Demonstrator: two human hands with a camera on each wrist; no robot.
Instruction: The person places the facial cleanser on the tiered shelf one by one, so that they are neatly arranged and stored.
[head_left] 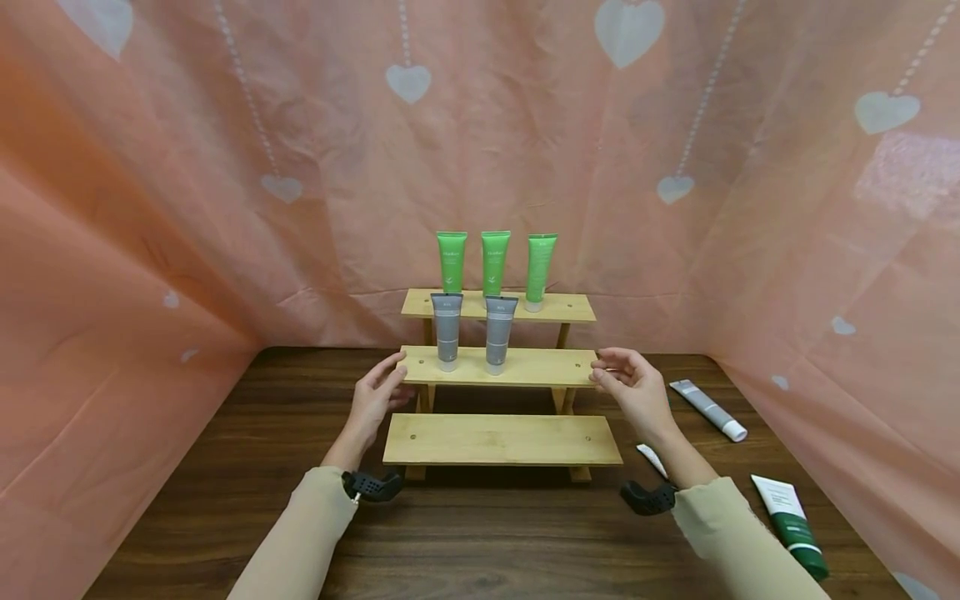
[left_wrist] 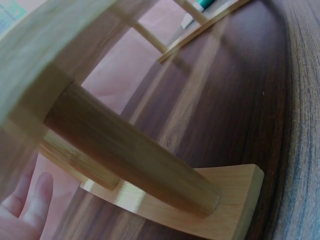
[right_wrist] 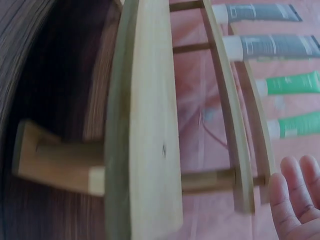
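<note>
A three-step wooden display stand (head_left: pixel 502 442) is in front of me. Two grey tubes, one on the left (head_left: pixel 447 327) and one on the right (head_left: pixel 498 329), stand upright on its middle shelf. On the top shelf three green tubes (head_left: pixel 541 267) stand in a row. My left hand (head_left: pixel 377 398) is at the middle shelf's left end, fingers loosely bent. At the opposite end is my right hand (head_left: pixel 636 390); its fingers (right_wrist: pixel 285 207) look nearly straight in the right wrist view. Whether either hand presses on the wood, I cannot tell.
On the dark wooden table (head_left: pixel 487 542), a grey tube (head_left: pixel 707 408) lies at the right. Nearer me lies a white and green tube (head_left: pixel 791 525). Another pale tube (head_left: pixel 651 458) is partly hidden by my right forearm. A pink curtain (head_left: pixel 337 250) hangs behind and at the sides.
</note>
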